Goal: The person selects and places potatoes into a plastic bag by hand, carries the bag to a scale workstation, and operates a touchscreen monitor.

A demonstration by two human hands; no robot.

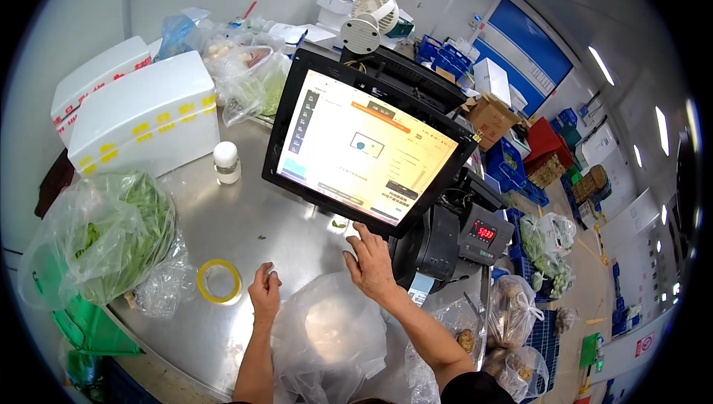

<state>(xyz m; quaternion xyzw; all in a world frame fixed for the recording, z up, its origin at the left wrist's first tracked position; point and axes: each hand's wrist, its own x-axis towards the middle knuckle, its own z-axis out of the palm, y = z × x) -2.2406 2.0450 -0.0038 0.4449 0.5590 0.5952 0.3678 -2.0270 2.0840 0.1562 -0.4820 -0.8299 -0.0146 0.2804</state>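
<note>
My right hand (369, 264) is just below the lower edge of a tilted touchscreen monitor (364, 153). Its fingers are apart and hold nothing. Low over the steel table, my left hand (264, 290) has its fingers curled in, with nothing visible in them. Between my forearms sits a cloudy plastic bag (330, 330) with a pale, round content that I cannot make out. A roll of yellow tape (219, 281) lies to the left of my left hand. Small green leaf scraps (339, 223) are on the table near the screen.
On the left stand a bag of leafy greens (122, 233), white foam boxes (145, 118) and a white-capped bottle (226, 163). Right of the monitor are a black device with a red digital display (484, 232) and bagged produce (511, 311). A small fan (370, 19) stands behind the monitor.
</note>
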